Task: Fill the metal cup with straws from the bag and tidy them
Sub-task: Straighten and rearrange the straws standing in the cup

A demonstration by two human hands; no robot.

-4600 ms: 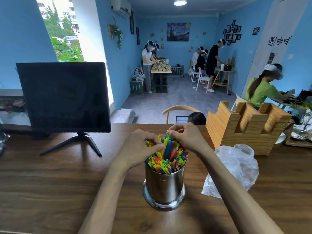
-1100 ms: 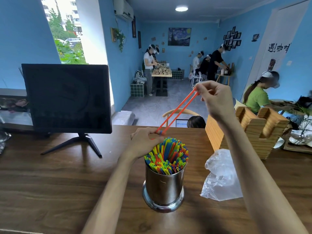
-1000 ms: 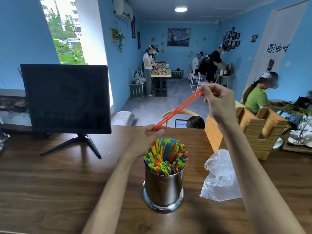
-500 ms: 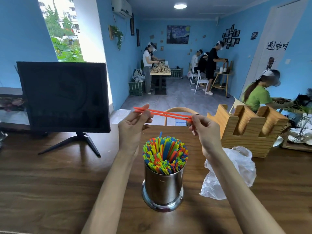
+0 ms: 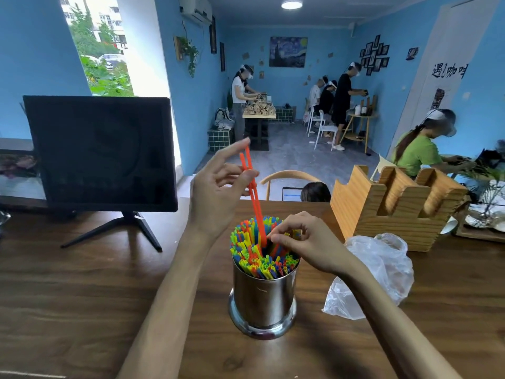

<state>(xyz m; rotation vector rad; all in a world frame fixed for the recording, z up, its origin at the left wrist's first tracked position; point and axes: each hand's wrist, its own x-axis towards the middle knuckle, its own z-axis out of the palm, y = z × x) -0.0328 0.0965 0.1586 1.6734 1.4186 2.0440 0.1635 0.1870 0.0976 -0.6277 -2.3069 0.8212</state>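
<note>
Head view: the metal cup (image 5: 263,294) stands mid-surface, packed with straws (image 5: 257,258). Two orange straws (image 5: 252,191) stand nearly upright, leaning slightly left, tips entering the bundle. The left hand (image 5: 218,192) pinches their upper part; the right hand (image 5: 306,242), nearer the cup, pinches them at the bundle.

Far past my right hand (image 5: 308,243), up on the tall white wall panel (image 5: 437,86), I see big black Chinese letters (image 5: 448,71). I think they say 遇咖啡, but the strokes look wobbly. I can't read any other words near my hands.
</note>
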